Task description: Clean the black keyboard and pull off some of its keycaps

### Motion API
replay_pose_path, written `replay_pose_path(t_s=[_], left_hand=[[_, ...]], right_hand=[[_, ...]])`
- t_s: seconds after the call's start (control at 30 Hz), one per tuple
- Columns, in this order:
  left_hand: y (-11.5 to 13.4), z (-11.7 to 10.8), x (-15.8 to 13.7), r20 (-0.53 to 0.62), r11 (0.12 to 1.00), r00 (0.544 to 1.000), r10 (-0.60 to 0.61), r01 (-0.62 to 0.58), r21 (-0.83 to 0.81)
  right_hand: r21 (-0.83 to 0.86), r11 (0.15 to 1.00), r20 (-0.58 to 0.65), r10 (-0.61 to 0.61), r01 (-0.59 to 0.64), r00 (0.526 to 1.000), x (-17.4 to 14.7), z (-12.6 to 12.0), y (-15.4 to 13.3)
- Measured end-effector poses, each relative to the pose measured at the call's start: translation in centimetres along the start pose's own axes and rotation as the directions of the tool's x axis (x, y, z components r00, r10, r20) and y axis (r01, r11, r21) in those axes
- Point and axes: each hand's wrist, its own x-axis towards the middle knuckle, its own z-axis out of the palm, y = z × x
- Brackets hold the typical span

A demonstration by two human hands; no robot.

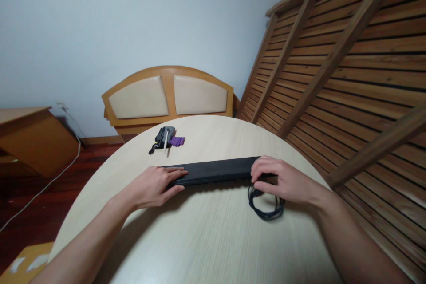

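Note:
A long black keyboard [216,170] is tilted up over the pale round table, with its smooth back towards me and a row of key edges just showing along the lower side. My left hand [161,183] grips its left end, fingers over the back and thumb along the lower edge. At the other end, my right hand [278,177] is closed round the right corner, its fingertips partly hidden. A coiled black cable [266,215] hangs or lies just below my right hand; whether the fingers also touch it I cannot tell.
Beyond the keyboard lies a small pile with a grey and black item [163,136], a purple folded strip [177,141] and a white stick. The table [199,248] has a curved edge. A headboard [169,93] and slatted wooden panel [349,80] stand behind.

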Motion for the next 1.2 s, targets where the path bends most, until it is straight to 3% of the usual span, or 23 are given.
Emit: replay_pose_path(t_s=[0.23,0.43,0.63,0.9,1.2], left_hand=[[-0.3,-0.7,-0.5,-0.005,0.998,0.998,-0.070,0.070,0.003],[-0.8,-1.2,-1.0,-0.019,0.987,0.987,-0.161,0.161,-0.001],[-0.9,-1.5,-1.2,-0.011,0.980,0.980,-0.198,0.198,0.029],[-0.6,-1.9,-1.1,0.045,0.976,0.978,-0.204,0.199,0.087],[-0.6,-1.5,-1.2,-0.029,0.988,0.990,-0.140,0.142,0.065]], right_hand=[[-0.150,0.982,-0.261,0.071,-0.113,0.963,-0.9,-1.1,1.9],[-0.034,0.999,-0.234,-0.010,0.002,0.972,-1.3,-1.5,2.4],[-0.044,0.999,-0.250,0.004,-0.016,0.968,-1.6,-1.1,3.4],[-0.093,0.993,-0.176,-0.094,0.078,0.980,-1.3,-1.0,2.7],[0.018,0.989,-0.331,-0.131,0.145,0.935,-0.4,-0.7,1.4]])
